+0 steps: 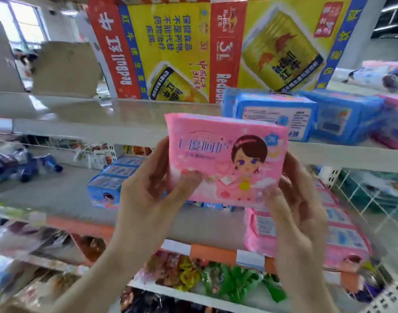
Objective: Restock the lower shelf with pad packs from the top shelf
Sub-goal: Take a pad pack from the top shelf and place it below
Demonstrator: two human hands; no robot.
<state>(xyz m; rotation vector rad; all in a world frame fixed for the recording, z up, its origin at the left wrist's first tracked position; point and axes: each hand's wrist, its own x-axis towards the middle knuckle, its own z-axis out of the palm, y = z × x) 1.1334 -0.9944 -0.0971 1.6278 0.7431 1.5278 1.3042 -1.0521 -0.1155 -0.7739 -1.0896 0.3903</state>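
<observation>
I hold a pink pad pack (pixel 227 154) with a cartoon girl on its front, in the air before the shelves. My left hand (pixel 152 190) grips its left lower edge, thumb on the front. My right hand (pixel 293 195) grips its right lower edge. On the top shelf (pixel 103 123) at the right lie blue pad packs (pixel 270 111) and a pink one (pixel 394 123). The lower shelf (pixel 57 195) carries a row of blue packs (pixel 112 179) behind my left hand and pink packs (pixel 342 233) at the right.
Yellow and red RedBull cartons (pixel 170 48) stand at the back of the top shelf, with brown cardboard (pixel 66 66) to their left. A wire basket (pixel 372 190) sits right on the lower shelf. Snack bags (pixel 216 276) fill the shelf below.
</observation>
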